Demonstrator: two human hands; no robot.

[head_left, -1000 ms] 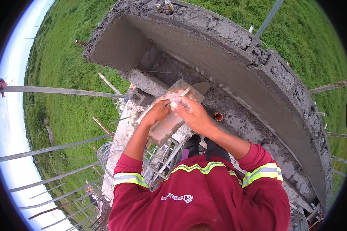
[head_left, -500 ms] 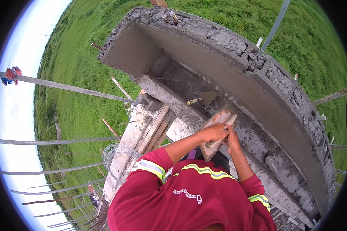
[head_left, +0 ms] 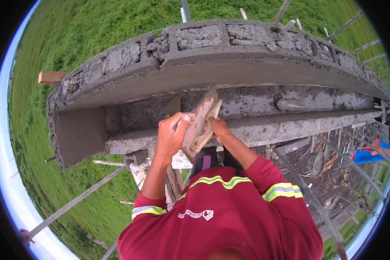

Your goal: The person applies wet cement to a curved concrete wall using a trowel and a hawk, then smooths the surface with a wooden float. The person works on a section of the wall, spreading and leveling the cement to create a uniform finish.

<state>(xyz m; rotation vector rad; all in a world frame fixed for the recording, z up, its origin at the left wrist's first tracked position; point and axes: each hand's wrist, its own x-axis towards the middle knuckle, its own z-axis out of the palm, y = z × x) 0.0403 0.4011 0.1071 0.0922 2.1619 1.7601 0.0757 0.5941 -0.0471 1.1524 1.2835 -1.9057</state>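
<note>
Both hands grip a mortar-smeared wooden float, left hand clenched on top, right hand grasping its lower edge, beside the wet concrete ledge

— What sort of place is this?

— A building site outdoors, high above the ground. A rough block wall topped with wet grey mortar runs across the view, and a freshly plastered concrete ledge sits below it.

— What else shows it?

— Scaffold poles slant down on the left over open green grass. On the right, far beneath, lie timber and debris on bare ground. The person wears a red work shirt with reflective bands, and a mortar-smeared wooden float is up at the ledge.
</note>
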